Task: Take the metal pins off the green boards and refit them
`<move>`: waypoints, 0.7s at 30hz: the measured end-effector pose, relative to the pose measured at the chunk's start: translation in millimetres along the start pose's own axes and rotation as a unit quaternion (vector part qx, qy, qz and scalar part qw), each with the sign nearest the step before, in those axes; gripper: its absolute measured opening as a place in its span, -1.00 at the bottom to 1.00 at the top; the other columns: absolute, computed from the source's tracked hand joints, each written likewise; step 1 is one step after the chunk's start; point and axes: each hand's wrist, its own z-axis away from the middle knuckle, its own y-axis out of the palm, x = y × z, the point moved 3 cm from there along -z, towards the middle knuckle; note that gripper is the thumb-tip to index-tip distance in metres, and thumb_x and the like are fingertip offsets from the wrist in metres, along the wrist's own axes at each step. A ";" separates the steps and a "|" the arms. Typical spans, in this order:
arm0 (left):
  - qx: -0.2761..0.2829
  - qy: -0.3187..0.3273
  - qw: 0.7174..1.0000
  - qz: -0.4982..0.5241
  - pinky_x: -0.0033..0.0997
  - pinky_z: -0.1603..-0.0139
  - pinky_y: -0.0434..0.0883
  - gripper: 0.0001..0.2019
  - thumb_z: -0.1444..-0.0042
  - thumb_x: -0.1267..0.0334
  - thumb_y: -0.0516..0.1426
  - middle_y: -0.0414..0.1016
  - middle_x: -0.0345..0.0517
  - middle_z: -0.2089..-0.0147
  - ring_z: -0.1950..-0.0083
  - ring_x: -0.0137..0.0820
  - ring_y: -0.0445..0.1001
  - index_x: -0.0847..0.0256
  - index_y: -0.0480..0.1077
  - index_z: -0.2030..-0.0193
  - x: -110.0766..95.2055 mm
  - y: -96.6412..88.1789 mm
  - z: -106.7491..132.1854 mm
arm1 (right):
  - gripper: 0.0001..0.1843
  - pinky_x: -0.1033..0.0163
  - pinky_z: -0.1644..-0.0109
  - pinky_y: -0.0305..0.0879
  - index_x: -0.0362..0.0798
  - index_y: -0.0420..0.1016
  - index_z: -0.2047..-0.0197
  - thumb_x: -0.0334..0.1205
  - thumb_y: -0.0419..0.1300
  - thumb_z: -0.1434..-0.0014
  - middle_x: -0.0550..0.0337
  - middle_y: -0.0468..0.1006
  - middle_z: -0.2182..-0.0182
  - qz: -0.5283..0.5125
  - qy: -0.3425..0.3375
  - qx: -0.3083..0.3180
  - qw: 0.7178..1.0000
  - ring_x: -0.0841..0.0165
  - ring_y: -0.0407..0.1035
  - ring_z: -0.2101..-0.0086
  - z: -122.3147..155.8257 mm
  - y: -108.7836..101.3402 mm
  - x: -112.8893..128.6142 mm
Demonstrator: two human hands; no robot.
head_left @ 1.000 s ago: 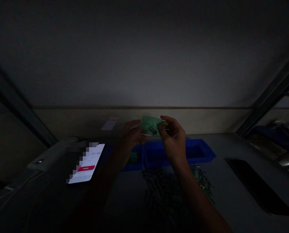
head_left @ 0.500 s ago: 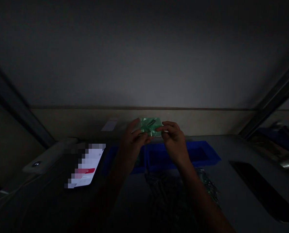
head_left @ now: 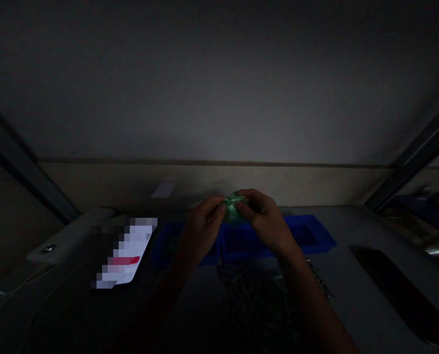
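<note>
The scene is dim. Both of my hands meet above a blue divided bin (head_left: pixel 311 236). My left hand (head_left: pixel 203 231) and my right hand (head_left: pixel 266 219) pinch a small green plastic bag (head_left: pixel 233 206) between their fingertips, and the bag is scrunched small between them. Earlier it showed small dark metal parts inside; these are hidden now. Under my forearms lies a dark heap of small parts and green bags (head_left: pixel 264 290).
A phone with a lit white screen (head_left: pixel 125 255) lies on the left of the grey worktop (head_left: pixel 352 275). A dark slot (head_left: pixel 400 290) opens in the surface on the right. A pale wall stands close behind the bin.
The green bag was held spread out and higher a second ago. Now my hands have come down and closer together, and the bag is folded or crumpled between the fingertips.
</note>
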 end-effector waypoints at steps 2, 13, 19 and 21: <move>-0.006 0.000 1.000 -0.018 -0.46 0.39 0.34 -0.84 -0.06 0.18 0.07 0.46 -0.19 0.42 0.38 -0.39 0.42 0.18 0.44 0.34 0.8 -1.6 -0.7 | -0.87 0.31 0.37 0.18 -0.08 0.40 0.37 -0.21 0.12 -0.05 0.29 0.38 0.52 0.015 -0.006 0.034 0.999 0.45 0.27 0.47 1.6 2.5 4.1; 0.005 0.037 0.995 -0.091 -0.49 0.37 0.35 -0.78 -0.06 0.11 0.07 0.46 -0.21 0.41 0.37 -0.42 0.44 0.21 0.39 0.32 -7.4 -6.3 -0.2 | -0.89 0.35 0.41 0.11 -0.09 0.33 0.42 -0.22 0.10 -0.04 0.32 0.30 0.56 0.089 -0.055 -0.014 0.994 0.47 0.19 0.50 4.5 5.8 9.6; -0.027 0.075 0.986 -0.143 -0.49 0.36 0.37 -0.81 -0.05 0.16 0.05 0.48 -0.19 0.41 0.36 -0.43 0.46 0.23 0.38 0.36 -19.0 -18.5 -1.4 | -0.90 0.36 0.43 0.10 -0.08 0.33 0.38 -0.22 0.11 -0.07 0.33 0.29 0.56 0.086 -0.068 0.021 0.994 0.49 0.20 0.52 8.7 13.6 15.3; -0.036 0.083 0.984 -0.152 -0.50 0.37 0.37 -0.82 -0.04 0.17 0.06 0.49 -0.19 0.40 0.39 -0.44 0.45 0.23 0.38 0.36 -24.0 -22.7 -0.9 | -0.89 0.36 0.43 0.10 -0.07 0.32 0.39 -0.21 0.10 -0.08 0.34 0.27 0.56 0.090 -0.075 0.037 0.992 0.49 0.18 0.52 8.9 14.7 17.0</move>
